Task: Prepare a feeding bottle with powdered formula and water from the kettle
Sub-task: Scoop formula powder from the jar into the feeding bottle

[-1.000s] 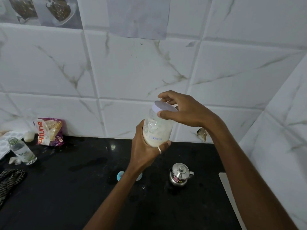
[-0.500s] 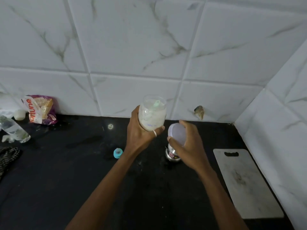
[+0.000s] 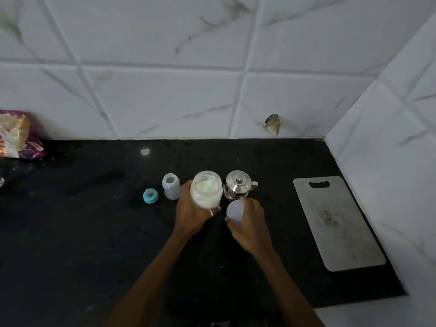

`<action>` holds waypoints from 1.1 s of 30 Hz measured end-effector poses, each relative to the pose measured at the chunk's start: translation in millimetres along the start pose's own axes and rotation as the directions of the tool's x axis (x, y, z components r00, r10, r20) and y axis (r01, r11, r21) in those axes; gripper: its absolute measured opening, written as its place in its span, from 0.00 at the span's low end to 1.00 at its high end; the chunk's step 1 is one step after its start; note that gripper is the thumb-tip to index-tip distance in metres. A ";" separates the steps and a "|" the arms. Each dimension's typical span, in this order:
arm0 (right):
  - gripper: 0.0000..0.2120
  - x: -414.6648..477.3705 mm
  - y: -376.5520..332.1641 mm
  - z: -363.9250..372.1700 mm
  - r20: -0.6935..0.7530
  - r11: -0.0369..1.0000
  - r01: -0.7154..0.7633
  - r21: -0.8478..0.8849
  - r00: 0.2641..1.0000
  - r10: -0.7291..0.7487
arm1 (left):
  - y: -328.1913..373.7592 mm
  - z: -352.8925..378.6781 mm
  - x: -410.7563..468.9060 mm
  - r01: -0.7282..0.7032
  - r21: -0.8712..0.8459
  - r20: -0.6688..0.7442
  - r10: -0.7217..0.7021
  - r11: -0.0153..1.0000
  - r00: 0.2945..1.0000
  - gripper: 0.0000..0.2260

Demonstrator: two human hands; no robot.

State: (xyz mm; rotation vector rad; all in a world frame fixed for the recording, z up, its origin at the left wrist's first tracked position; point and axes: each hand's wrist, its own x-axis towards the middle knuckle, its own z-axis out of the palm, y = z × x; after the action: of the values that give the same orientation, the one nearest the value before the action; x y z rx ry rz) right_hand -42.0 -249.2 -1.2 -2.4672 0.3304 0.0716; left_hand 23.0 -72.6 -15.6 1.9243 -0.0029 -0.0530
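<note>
My left hand (image 3: 188, 212) grips a clear jar of white formula powder (image 3: 207, 190), open at the top with a pale green scoop inside. My right hand (image 3: 247, 219) holds the jar's white lid (image 3: 235, 209) low over the black counter (image 3: 94, 232), just right of the jar. The empty feeding bottle (image 3: 171, 189) stands uncapped to the left of the jar. Its teal cap with the teat (image 3: 150, 196) lies further left. A small steel kettle (image 3: 237, 188) with its lid on stands behind my right hand.
A grey cutting board (image 3: 335, 223) lies on the counter at the right, near the tiled corner wall. A purple and white food packet (image 3: 17, 135) leans against the back wall at the far left. The counter's front right edge drops off below the board.
The lid came off the jar in my right hand and went down to the right. My left hand lowered the open jar toward the counter. The view tilted down, revealing the bottle.
</note>
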 end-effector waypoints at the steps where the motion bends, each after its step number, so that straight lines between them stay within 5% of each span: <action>1: 0.34 -0.8 3.6 4.9 0.012 1.000 -0.014 -0.013 1.000 0.014 | -6.3 2.2 -0.8 0.021 0.019 0.008 -0.021 1.000 1.000 0.41; 26: 0.40 4.9 33.7 39.4 0.151 0.965 -0.027 -0.262 0.986 0.068 | -43.8 20.2 24.3 0.094 0.097 0.017 -0.096 0.991 0.995 0.42; 33: 0.14 29.8 -15.7 7.7 -0.185 0.958 0.284 -0.042 0.940 -0.287 | -52.4 19.7 26.1 0.074 0.163 0.034 -0.080 0.984 0.996 0.40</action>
State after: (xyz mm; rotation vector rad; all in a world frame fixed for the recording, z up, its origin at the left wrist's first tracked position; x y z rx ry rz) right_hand -9.0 -239.1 -1.9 -2.5152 0.0474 -0.2855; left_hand 47.0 -73.7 -72.5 2.0853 0.0415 -0.1477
